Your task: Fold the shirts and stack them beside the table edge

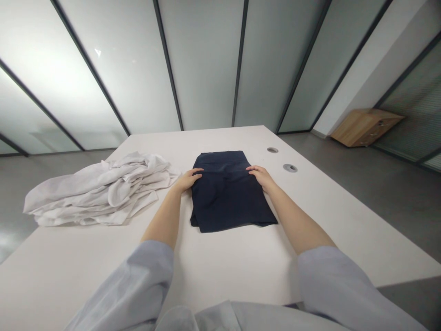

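A folded navy garment lies on the white table in front of me, with a crease running across it and its near edge slightly uneven. Its exact kind does not show. At its left edge, my left hand is closed on the cloth, with the fingertips on top near the crease. My right hand pinches the opposite edge at about the same height. Parts of both hands' grip under the cloth are hidden.
A heap of crumpled white cloth lies on the left of the table. Two round cable holes, a far one and a nearer one, sit at the right. A wooden cabinet stands beyond, near frosted glass panels.
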The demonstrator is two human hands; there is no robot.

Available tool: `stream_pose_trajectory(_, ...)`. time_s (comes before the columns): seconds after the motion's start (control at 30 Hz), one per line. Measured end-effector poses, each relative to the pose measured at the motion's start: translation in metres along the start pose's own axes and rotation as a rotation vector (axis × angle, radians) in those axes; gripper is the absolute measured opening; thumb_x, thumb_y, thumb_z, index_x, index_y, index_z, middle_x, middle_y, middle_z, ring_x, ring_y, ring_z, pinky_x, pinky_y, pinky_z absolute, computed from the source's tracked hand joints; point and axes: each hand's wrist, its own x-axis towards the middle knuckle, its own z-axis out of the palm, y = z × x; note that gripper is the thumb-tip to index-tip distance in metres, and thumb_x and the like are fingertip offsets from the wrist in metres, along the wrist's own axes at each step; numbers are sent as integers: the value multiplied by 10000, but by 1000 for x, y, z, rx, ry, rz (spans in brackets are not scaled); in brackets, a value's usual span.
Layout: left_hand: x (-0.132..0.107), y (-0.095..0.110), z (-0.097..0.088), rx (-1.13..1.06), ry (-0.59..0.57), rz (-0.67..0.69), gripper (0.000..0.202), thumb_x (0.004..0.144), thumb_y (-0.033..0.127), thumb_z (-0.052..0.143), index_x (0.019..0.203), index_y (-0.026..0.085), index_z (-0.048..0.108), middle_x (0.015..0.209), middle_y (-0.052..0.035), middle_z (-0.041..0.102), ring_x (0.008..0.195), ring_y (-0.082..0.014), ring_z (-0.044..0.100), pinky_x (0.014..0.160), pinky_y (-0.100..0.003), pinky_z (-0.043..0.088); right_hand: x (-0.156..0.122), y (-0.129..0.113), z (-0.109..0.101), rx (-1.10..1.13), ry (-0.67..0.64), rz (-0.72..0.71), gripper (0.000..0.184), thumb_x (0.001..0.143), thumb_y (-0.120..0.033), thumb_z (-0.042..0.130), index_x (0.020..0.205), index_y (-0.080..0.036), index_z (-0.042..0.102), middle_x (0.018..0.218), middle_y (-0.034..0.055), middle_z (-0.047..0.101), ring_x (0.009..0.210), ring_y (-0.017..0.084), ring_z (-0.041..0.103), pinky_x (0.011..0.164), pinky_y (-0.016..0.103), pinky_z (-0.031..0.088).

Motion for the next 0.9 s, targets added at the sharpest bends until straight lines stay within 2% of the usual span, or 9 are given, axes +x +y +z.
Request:
stream_pose_trajectory(0.1, -4, 2, 1, -92, -73, 9, 645, 674, 379, 762, 1280, 222, 609, 1264, -76, 654, 1144, -256, 611, 1018, -403, 469, 0, -1, 0, 10, -18, -14, 312, 676, -254, 567, 944, -197, 719, 957, 30, 730, 892, 218, 636, 863, 365, 478)
stream_pose_trajectory(0.2, -6, 2, 0, -203, -130, -35, 700, 569, 328, 832, 1230, 209, 638, 1176, -73, 697, 1067, -258, 647, 995, -426, 486, 2, 0, -1, 38, -37, -74, 318, 658, -231, 569, 930, -218, 734, 1007, 16, 735, 985, 220, 626, 950, 368, 436)
stream_pose_trajectory(0.3, -5, 0, -2, -293, -88, -84, 658, 502, 288, 850, 1130, 179, 685, 1060, -69, 732, 990, -259, 672, 975, -439, 493, 6, 6, -1, 106, -30, -116, 297, 631, -208, 559, 857, -231, 750, 1039, 4, 739, 1077, 219, 603, 1025, 358, 381)
stream_pose_trajectory(0.4, -4, -1, -4, -348, -63, -102, 633, 483, 268, 850, 1089, 167, 697, 1018, -70, 740, 965, -261, 678, 953, -433, 502, 10, 12, 0, 178, -32, -113, 297, 624, -221, 553, 840, -236, 757, 1037, -2, 744, 1086, 226, 605, 1027, 365, 385)
stream_pose_trajectory(0.67, -5, -3, -8, -302, -92, -126, 668, 470, 215, 826, 1119, 176, 674, 1050, -61, 729, 989, -253, 666, 930, -406, 508, 12, 15, -4, 200, -119, -72, 343, 616, -221, 586, 913, -227, 757, 1093, 23, 734, 1063, 231, 624, 978, 373, 429)
stream_pose_trajectory(0.8, -6, 0, -10, -250, -127, -123, 607, 479, 218, 813, 1069, 156, 687, 1020, -66, 734, 947, -243, 671, 926, -410, 505, 11, 14, -6, 161, -122, -86, 329, 622, -213, 593, 911, -222, 750, 1088, 30, 734, 1061, 228, 627, 961, 366, 447)
stream_pose_trajectory(0.9, -7, 3, -11, -177, -183, -104, 554, 500, 245, 804, 1034, 144, 698, 1010, -69, 737, 925, -240, 673, 924, -411, 506, 9, 13, -8, 105, -141, -102, 357, 635, -205, 607, 965, -218, 741, 1021, 33, 744, 948, 214, 659, 859, 334, 502)
